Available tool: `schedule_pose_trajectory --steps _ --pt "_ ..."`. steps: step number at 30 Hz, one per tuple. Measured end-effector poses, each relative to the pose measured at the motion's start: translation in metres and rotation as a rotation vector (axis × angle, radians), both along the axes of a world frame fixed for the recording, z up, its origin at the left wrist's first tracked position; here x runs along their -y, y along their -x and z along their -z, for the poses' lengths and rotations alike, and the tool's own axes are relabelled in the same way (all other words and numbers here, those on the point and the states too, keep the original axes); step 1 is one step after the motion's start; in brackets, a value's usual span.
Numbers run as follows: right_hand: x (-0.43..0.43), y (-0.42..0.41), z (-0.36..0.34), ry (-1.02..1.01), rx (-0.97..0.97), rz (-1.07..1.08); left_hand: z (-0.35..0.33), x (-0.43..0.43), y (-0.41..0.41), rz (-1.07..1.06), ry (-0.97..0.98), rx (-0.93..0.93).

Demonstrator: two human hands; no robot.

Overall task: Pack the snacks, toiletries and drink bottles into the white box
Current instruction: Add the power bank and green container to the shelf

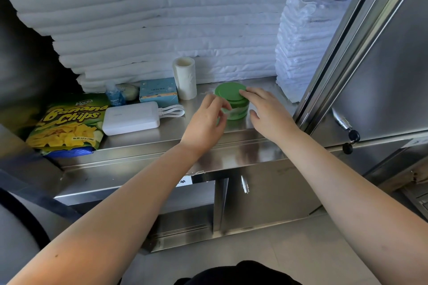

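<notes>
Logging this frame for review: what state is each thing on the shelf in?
green tub, upright, lid on
left hand, grips tub's side
right hand, fingers flat on lid
banana chips bag, lying flat
blue box, closed
white roll, standing upright
power bank, lying flat, cable looped

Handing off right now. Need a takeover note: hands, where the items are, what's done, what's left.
Left hand: fingers curled at the left side of the green tub; can't tell if the grip is closed.
Right hand: straight fingers resting on the tub's lid.
The tub stands on the steel shelf. Also there: banana chips bag, small blue bottle, blue carton.
Done: can't judge, the white box is out of view.
Left: probably the tub first, then the other shelf items.
</notes>
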State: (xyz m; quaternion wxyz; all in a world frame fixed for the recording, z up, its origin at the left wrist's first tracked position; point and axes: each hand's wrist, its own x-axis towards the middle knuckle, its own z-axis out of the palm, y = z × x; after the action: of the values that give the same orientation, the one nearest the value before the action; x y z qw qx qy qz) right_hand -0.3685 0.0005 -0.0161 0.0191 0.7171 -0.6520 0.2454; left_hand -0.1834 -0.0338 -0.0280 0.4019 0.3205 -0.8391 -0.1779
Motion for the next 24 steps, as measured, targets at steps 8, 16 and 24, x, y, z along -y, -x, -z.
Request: schedule_pose_trajectory --steps 8,16,24 --pt "-0.001 -0.003 0.000 0.004 0.042 0.011 0.000 -0.004 0.011 -0.066 -0.028 0.091" --pt "-0.002 -0.004 -0.004 -0.007 0.007 0.003 -0.041 0.017 0.004 0.077 0.083 0.104" --pt "-0.003 -0.007 -0.005 -0.009 0.017 -0.003 -0.050 0.040 -0.003 0.096 0.207 0.282"
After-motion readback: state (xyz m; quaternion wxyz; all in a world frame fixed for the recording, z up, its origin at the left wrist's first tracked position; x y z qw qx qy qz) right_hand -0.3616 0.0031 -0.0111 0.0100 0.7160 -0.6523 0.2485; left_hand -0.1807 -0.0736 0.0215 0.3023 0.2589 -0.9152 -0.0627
